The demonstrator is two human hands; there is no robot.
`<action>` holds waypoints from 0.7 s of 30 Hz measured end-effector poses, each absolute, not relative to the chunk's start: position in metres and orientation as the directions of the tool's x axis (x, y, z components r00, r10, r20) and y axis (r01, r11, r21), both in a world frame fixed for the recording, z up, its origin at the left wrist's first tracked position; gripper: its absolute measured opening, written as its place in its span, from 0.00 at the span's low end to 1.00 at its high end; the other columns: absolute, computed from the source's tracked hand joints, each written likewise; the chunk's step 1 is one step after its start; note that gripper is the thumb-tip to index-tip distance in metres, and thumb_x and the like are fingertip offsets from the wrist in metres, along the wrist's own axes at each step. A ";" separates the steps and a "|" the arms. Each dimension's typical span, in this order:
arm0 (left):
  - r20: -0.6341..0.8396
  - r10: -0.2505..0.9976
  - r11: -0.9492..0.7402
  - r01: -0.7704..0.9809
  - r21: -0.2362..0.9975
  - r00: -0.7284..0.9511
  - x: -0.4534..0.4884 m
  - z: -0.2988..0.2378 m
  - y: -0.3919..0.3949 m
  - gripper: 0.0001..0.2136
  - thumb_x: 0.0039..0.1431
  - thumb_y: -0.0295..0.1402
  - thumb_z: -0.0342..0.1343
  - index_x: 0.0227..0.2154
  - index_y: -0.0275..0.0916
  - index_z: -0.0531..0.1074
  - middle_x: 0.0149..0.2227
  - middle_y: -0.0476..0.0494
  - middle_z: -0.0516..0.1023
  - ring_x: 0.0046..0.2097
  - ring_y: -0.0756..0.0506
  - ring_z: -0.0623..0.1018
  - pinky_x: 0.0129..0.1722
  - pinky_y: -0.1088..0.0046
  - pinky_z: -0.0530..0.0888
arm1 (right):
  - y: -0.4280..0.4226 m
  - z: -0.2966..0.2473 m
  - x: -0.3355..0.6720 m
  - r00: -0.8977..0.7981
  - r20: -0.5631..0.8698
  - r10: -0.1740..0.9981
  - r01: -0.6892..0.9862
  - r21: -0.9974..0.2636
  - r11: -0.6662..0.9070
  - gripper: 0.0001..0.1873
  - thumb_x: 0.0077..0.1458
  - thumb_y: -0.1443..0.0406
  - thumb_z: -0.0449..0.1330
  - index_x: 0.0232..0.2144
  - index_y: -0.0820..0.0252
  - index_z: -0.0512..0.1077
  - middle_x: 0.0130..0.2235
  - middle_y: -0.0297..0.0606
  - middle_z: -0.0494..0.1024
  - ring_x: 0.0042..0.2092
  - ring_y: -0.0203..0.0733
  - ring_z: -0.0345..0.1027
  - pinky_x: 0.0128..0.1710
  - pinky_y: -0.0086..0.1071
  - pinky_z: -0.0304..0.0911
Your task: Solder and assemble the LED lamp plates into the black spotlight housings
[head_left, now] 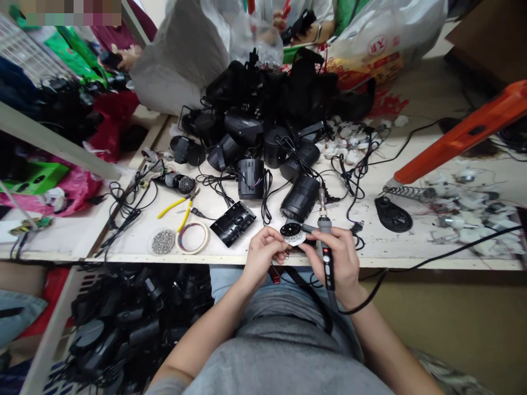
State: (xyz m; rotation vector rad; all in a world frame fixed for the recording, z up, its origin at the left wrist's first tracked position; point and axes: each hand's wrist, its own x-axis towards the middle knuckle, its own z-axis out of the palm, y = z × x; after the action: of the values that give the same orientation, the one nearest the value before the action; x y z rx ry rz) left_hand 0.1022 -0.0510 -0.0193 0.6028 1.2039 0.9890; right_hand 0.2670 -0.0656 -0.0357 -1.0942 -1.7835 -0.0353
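Note:
At the front edge of the bench, my left hand [267, 251] pinches a small round white part [297, 240] by its side. A black disc with holes [290, 229] sits against that part. A soldering iron [327, 258] rests in my right hand [343, 263], its tip pointing up and away and a red light showing on the handle. My right thumb and fingers also reach the right side of the round part. Just beyond my hands lies a black cylindrical housing [300, 196]. A flat black casing [233, 223] is to the left.
Yellow-handled pliers [186, 215], a tape roll [192, 238] and a dish of small metal pieces [163, 241] lie left. Black housings [242, 125] are heaped behind. An orange tool [461, 137] slants in from the right near white motor-like parts [473, 206]. A crate of black parts [61, 329] stands below left.

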 end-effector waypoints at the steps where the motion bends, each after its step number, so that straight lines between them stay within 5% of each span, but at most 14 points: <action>1: -0.482 0.875 0.470 -0.303 0.829 0.042 0.102 -0.019 -0.051 0.11 0.35 0.33 0.63 0.23 0.38 0.68 0.17 0.52 0.73 0.17 0.54 0.68 0.17 0.81 0.65 | -0.065 -0.036 0.267 -0.087 0.750 0.655 0.685 -0.433 0.586 0.24 0.56 0.72 0.67 0.53 0.56 0.67 0.40 0.40 0.75 0.41 0.42 0.74 0.39 0.38 0.75; 21: -0.426 0.903 0.420 -0.323 0.848 0.056 0.104 -0.015 -0.057 0.11 0.36 0.33 0.66 0.23 0.37 0.70 0.20 0.51 0.75 0.19 0.55 0.68 0.20 0.80 0.66 | -0.068 -0.037 0.271 -0.099 0.762 0.640 0.686 -0.413 0.599 0.25 0.55 0.75 0.66 0.54 0.57 0.68 0.39 0.40 0.76 0.42 0.44 0.73 0.41 0.38 0.74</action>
State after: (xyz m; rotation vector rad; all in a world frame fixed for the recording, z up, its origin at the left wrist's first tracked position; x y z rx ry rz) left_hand 0.1044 -0.0566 -0.0147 0.6384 1.1538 1.0327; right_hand 0.2712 -0.0677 -0.0371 -1.0818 -1.7919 -0.0567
